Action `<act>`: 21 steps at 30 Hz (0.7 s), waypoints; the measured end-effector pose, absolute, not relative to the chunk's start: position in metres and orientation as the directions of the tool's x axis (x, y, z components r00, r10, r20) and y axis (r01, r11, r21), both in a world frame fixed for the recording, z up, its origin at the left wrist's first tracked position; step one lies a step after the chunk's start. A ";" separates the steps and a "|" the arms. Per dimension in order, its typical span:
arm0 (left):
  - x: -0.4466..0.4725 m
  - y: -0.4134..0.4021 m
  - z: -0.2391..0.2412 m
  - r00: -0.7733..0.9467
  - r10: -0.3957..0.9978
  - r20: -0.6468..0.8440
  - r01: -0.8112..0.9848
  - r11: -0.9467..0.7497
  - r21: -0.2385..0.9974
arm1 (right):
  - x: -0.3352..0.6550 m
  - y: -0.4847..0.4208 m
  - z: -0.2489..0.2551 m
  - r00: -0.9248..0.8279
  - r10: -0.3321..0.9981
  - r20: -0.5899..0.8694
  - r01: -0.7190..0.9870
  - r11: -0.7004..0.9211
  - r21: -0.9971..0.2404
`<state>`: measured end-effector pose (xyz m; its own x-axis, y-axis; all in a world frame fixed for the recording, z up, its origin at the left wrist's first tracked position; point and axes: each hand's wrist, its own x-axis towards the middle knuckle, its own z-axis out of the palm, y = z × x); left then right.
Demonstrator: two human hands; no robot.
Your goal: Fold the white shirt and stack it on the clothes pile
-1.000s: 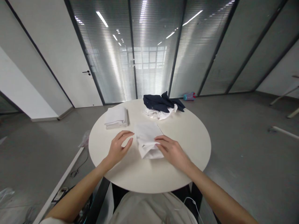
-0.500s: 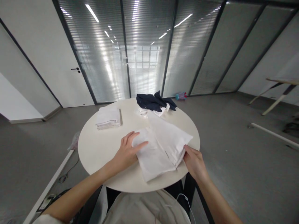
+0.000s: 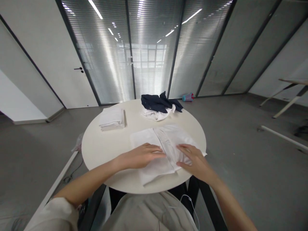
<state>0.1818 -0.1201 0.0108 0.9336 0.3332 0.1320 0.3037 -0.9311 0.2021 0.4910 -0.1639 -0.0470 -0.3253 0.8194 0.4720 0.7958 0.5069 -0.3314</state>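
Note:
A white cloth (image 3: 149,170) lies spread on the round table, its two sides divided by a seam-like edge running down the middle. My left hand (image 3: 146,155) rests flat on its left side, fingers stretched toward that edge. On the right side, my right hand (image 3: 193,160) touches the cloth with its fingers apart. Neither hand grips anything. Wrinkles show in the cloth under and around the right fingers. One corner sticks out past the right hand at the table's edge.
A folded stack of white cloth (image 3: 112,119) sits at the table's (image 3: 101,154) back left. At the back, a dark navy garment (image 3: 155,102) lies on a crumpled white cloth (image 3: 156,115). On the floor by the glass wall is a blue and red object (image 3: 188,97).
The cloth's right part, raised and gripped at its corner before, now lies flat with its far end nearer me. My right hand has let go and opened; my left has moved right.

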 end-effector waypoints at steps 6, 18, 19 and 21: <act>0.219 -0.095 -0.006 0.942 0.315 0.114 0.317 -0.948 -0.005 | 0.479 -0.147 -0.034 -0.141 0.854 0.501 0.755 0.421 -0.504; -0.003 -0.194 0.032 0.547 0.761 0.350 0.738 -0.635 0.228 | 0.631 -0.113 -0.028 0.804 0.307 0.509 0.497 0.124 -0.859; -0.013 -0.205 0.028 0.515 0.800 0.309 0.764 -0.591 0.257 | 0.626 -0.119 -0.027 0.744 0.308 0.593 0.597 0.092 -0.797; -0.019 -0.218 0.021 0.456 0.847 0.274 0.800 -0.524 0.292 | 0.606 -0.128 -0.022 0.527 0.450 0.721 0.761 0.129 -0.636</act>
